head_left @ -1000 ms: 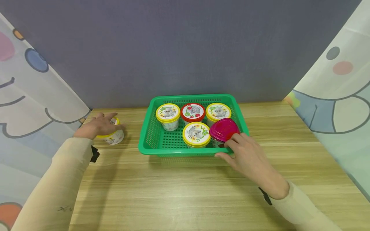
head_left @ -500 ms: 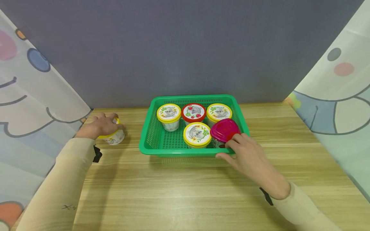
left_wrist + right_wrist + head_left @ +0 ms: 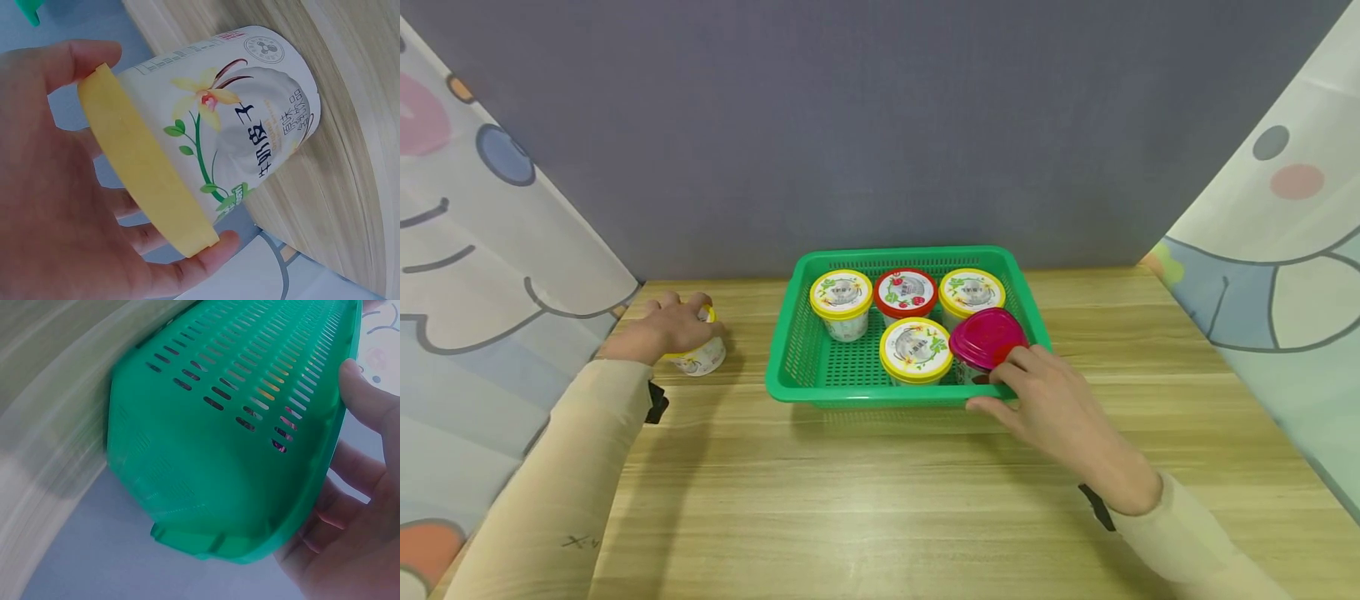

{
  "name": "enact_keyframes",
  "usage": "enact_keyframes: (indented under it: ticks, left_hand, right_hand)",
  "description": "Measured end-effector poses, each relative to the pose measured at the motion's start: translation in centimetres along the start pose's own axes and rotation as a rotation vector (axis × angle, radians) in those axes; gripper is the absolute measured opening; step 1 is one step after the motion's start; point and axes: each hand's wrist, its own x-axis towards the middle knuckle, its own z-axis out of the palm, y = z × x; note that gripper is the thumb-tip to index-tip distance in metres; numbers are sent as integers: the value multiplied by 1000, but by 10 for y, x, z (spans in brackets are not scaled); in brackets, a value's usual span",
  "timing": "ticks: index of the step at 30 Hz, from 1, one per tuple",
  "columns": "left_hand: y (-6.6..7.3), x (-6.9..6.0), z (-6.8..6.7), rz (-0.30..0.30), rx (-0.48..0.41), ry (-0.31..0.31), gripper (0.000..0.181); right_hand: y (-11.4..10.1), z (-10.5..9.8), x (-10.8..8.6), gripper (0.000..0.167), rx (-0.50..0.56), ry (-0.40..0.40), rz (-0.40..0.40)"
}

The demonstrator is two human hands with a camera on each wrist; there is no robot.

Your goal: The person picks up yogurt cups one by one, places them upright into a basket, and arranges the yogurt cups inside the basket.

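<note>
My left hand [image 3: 664,327] holds a white tub [image 3: 219,125] by its yellow lid, left of the basket. In the left wrist view, thumb and fingertips curl round the lid's rim. The tub's base appears to rest on the table; its side bears a vanilla flower, green leaves and printed characters. At the front right corner of a green plastic basket [image 3: 850,394], my right hand [image 3: 1052,404] grips the rim, thumb outside and fingers over the edge. Those fingers lie close beside a tub with a magenta lid [image 3: 985,335]; whether they touch it is hard to tell.
Also in the basket are a red-lidded tub [image 3: 906,292] and yellow-lidded tubs at back left [image 3: 842,294], back right [image 3: 972,291] and front middle [image 3: 916,350]. A grey panel [image 3: 880,133] rises behind the wooden table [image 3: 880,492]. Cartoon-printed cloth [image 3: 1292,275] flanks both sides.
</note>
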Motion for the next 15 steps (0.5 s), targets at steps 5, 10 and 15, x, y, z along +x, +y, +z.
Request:
enact_keyframes:
  ticks: [5,10,15]
  left_hand:
    - [-1,0,1,12,-2,11,76]
    - [-2,1,2,34,8,25,76]
    - [-2,2,2,55,30,41,77]
  right_hand:
    - [1,-1,0,78,3,-6,-5]
    - [1,-1,1,78,0,1,-9]
    - [0,0,1,77,-3,1,-10]
